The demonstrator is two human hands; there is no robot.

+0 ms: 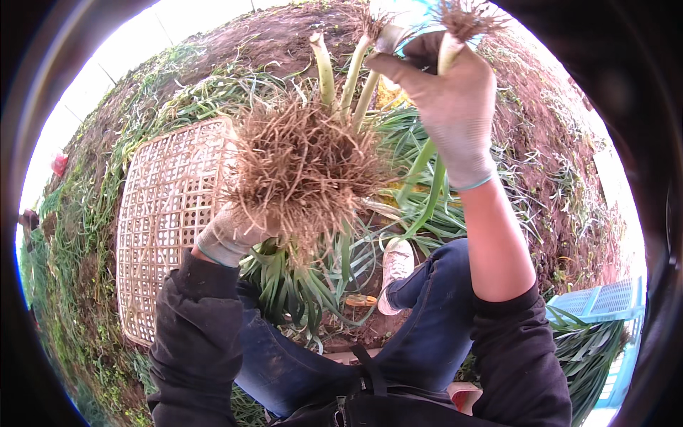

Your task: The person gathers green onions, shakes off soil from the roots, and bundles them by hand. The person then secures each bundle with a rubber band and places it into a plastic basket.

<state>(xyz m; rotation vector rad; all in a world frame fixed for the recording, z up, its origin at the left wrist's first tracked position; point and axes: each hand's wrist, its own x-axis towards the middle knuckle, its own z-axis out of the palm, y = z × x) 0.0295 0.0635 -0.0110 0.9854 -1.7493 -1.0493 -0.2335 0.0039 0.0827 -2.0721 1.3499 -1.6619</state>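
My left hand, in a knitted work glove, is closed around a thick bunch of garlic plants or similar leafy alliums; their matted brown roots face up and hide most of the fingers, and green leaves hang below. My right hand, gloved too, is raised at the upper right and grips a single rooted stalk, its leaves trailing down past the wrist. Between the hands, pale stalks stand up behind the root mass, one with a bare end. Whether these touch my right fingertips cannot be told.
A cream plastic crate lies upside down or tilted at left. More long green leaves lie ahead on the soil. An orange-handled tool is near my shoe. At lower right, a blue crate stands by a leafy heap.
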